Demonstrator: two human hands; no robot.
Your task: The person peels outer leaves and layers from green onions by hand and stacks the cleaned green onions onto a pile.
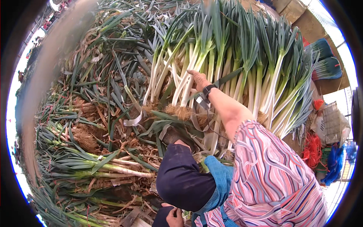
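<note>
My right hand [199,80], with a dark band at the wrist, is closed round the white stalks of a few long green onions [193,64]. Their brown, hairy roots [178,111] hang toward me, and their green leaves point away. Just below the wrist a small grey device [202,101] trails a thin cable. Partly cut off by the lower edge, my left hand [174,218] rests by my knee with curled fingers; anything inside it is hidden. To the right of my right hand, more green onions [261,79] lie side by side in a thick row.
Unsorted green onions [90,170] and torn leaves cover the ground at left. My shoe [174,136] stands among leaf scraps. At right are red plastic strands [312,149], a pale plastic crate [332,123] and blue plastic [334,164]. Wrapped onion bundles [327,68] lie at far right.
</note>
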